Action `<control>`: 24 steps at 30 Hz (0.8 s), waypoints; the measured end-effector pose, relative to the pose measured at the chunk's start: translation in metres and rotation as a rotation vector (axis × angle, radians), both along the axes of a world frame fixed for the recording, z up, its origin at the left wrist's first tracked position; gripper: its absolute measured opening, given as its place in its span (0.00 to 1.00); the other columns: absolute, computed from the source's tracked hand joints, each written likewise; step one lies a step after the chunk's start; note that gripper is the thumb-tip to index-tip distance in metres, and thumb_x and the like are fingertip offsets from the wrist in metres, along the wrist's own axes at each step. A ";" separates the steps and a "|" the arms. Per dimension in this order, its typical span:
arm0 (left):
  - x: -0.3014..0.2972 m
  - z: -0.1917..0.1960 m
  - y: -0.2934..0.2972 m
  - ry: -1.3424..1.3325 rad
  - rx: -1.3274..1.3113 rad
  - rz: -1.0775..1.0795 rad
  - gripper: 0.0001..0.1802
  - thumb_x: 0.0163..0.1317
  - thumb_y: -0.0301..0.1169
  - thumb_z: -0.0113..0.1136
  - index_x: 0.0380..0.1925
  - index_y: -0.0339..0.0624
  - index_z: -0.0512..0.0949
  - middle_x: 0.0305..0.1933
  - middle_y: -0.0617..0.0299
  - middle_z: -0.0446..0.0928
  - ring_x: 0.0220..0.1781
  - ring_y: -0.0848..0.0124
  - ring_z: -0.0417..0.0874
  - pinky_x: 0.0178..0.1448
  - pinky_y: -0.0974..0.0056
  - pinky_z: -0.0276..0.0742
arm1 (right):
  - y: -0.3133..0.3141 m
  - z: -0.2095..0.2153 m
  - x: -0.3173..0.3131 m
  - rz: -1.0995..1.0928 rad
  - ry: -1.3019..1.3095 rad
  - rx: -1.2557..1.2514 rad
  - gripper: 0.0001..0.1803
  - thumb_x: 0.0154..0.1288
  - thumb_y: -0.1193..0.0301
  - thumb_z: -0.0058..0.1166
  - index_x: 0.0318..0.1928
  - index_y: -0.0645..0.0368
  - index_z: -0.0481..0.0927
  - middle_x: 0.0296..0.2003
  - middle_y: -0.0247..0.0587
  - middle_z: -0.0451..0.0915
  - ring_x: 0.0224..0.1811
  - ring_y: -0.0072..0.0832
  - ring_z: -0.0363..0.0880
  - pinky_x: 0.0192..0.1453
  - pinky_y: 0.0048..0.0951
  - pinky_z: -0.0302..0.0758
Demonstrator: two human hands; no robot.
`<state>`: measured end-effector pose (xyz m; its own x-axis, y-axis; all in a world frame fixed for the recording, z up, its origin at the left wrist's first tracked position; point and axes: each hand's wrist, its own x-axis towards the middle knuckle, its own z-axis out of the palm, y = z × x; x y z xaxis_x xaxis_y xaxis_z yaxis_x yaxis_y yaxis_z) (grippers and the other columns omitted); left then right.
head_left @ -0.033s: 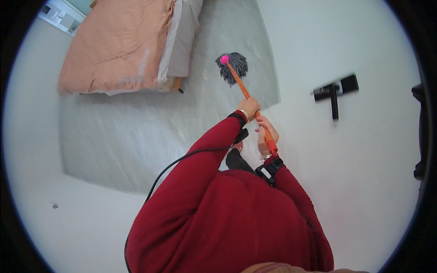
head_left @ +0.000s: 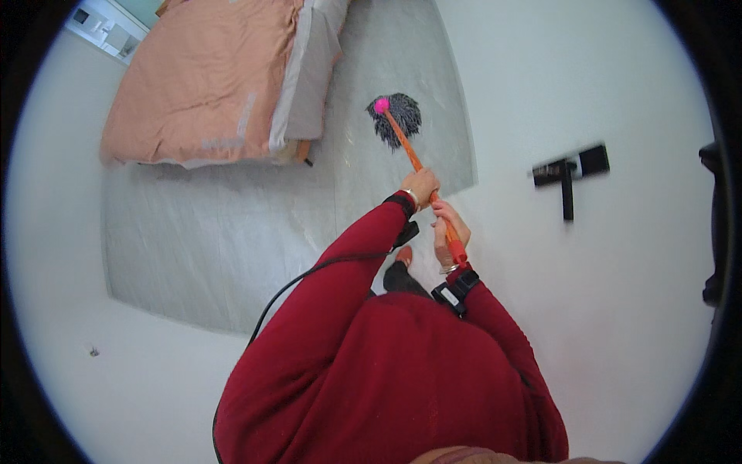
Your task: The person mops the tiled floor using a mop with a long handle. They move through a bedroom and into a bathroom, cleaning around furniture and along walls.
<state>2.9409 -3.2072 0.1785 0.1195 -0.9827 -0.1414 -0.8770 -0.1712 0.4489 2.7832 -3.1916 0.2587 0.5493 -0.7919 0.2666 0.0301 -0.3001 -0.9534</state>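
Note:
A mop with a dark grey stringy head (head_left: 402, 122), a pink joint and an orange handle (head_left: 407, 144) slants from the far floor back toward me. Its strands lie spread on the grey floor. My left hand (head_left: 421, 186) is closed round the middle of the visible handle. Closer to my body, my right hand (head_left: 451, 232) wraps the handle just above its red end grip (head_left: 457, 251). Both wrists carry dark straps, and a black cable runs along my left sleeve.
At the far left stands a bed with a pinkish-brown cover (head_left: 201, 85); its near corner (head_left: 305, 155) is left of the mop. White walls (head_left: 525, 93) border the grey floor (head_left: 224, 232). A black T-shaped object (head_left: 568, 170) shows at right. My shoe (head_left: 404, 255) is below my hands.
The bed and the black T-shaped object sit slightly lower in the picture, and more of my shoe shows. Both hands keep their hold on the mop, whose head has barely shifted.

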 end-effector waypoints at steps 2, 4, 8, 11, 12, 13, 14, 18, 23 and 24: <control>0.055 0.017 -0.019 0.071 -0.081 -0.009 0.07 0.47 0.30 0.63 0.29 0.48 0.80 0.40 0.59 0.77 0.52 0.59 0.76 0.50 0.55 0.75 | -0.029 0.022 0.052 0.037 0.024 -0.165 0.08 0.57 0.84 0.46 0.36 0.65 0.76 0.43 0.49 0.82 0.49 0.39 0.81 0.56 0.35 0.76; 0.097 0.023 -0.033 0.094 -0.153 0.022 0.07 0.46 0.29 0.63 0.28 0.48 0.79 0.38 0.60 0.78 0.51 0.59 0.76 0.51 0.55 0.75 | -0.050 0.037 0.100 0.087 0.024 -0.234 0.08 0.56 0.85 0.47 0.36 0.65 0.76 0.41 0.49 0.82 0.50 0.42 0.81 0.59 0.37 0.74; 0.204 0.022 -0.097 0.100 -0.238 -0.007 0.05 0.46 0.30 0.63 0.25 0.49 0.79 0.34 0.62 0.79 0.47 0.59 0.77 0.51 0.57 0.73 | -0.108 0.047 0.207 0.033 0.035 -0.238 0.08 0.59 0.86 0.44 0.35 0.67 0.77 0.40 0.48 0.82 0.46 0.37 0.82 0.55 0.34 0.76; 0.260 0.008 -0.136 0.073 -0.295 -0.101 0.05 0.44 0.32 0.64 0.25 0.49 0.80 0.33 0.63 0.79 0.44 0.59 0.77 0.49 0.57 0.73 | -0.142 0.043 0.259 0.017 0.021 -0.220 0.08 0.59 0.85 0.44 0.35 0.67 0.77 0.40 0.48 0.82 0.46 0.36 0.81 0.55 0.33 0.75; 0.278 0.006 -0.158 0.053 -0.132 -0.098 0.06 0.43 0.33 0.65 0.24 0.50 0.81 0.32 0.62 0.79 0.44 0.60 0.77 0.49 0.56 0.73 | -0.154 0.041 0.280 -0.022 0.005 -0.190 0.08 0.58 0.85 0.46 0.35 0.67 0.78 0.40 0.48 0.83 0.46 0.37 0.82 0.55 0.35 0.76; 0.299 0.005 -0.176 0.009 -0.147 -0.116 0.06 0.43 0.33 0.65 0.25 0.50 0.81 0.32 0.62 0.79 0.44 0.60 0.77 0.49 0.56 0.73 | -0.169 0.039 0.299 -0.038 0.026 -0.163 0.08 0.58 0.84 0.45 0.35 0.67 0.78 0.40 0.48 0.83 0.46 0.37 0.82 0.55 0.34 0.76; 0.317 0.002 -0.190 -0.028 -0.154 -0.137 0.06 0.43 0.33 0.65 0.25 0.51 0.81 0.32 0.62 0.79 0.44 0.60 0.77 0.49 0.57 0.73 | -0.183 0.036 0.317 -0.055 0.033 -0.147 0.08 0.58 0.84 0.45 0.35 0.67 0.78 0.39 0.48 0.83 0.46 0.37 0.83 0.55 0.34 0.76; 0.395 -0.003 -0.247 -0.027 -0.142 -0.171 0.06 0.44 0.33 0.65 0.26 0.52 0.82 0.32 0.61 0.78 0.44 0.60 0.77 0.48 0.57 0.73 | -0.238 0.025 0.393 -0.072 0.056 -0.059 0.08 0.62 0.81 0.45 0.36 0.67 0.79 0.42 0.46 0.82 0.45 0.31 0.81 0.47 0.29 0.78; 0.490 0.002 -0.335 0.029 -0.159 -0.217 0.06 0.44 0.32 0.65 0.26 0.51 0.82 0.32 0.60 0.78 0.44 0.60 0.77 0.50 0.56 0.72 | -0.317 0.028 0.487 -0.152 0.027 0.070 0.10 0.65 0.79 0.44 0.38 0.65 0.80 0.45 0.44 0.81 0.45 0.28 0.80 0.40 0.26 0.79; 0.496 0.002 -0.340 0.047 -0.179 -0.233 0.06 0.44 0.32 0.66 0.26 0.51 0.82 0.32 0.60 0.78 0.44 0.60 0.77 0.50 0.56 0.71 | -0.320 0.031 0.492 -0.164 0.031 0.111 0.10 0.65 0.79 0.43 0.38 0.65 0.80 0.46 0.44 0.81 0.45 0.28 0.80 0.40 0.26 0.79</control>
<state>3.4365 -3.5474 0.1802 -0.1147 -0.9927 0.0363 -0.8607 0.1175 0.4953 3.2749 -3.5117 0.2899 0.4171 -0.8951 0.1574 -0.0406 -0.1913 -0.9807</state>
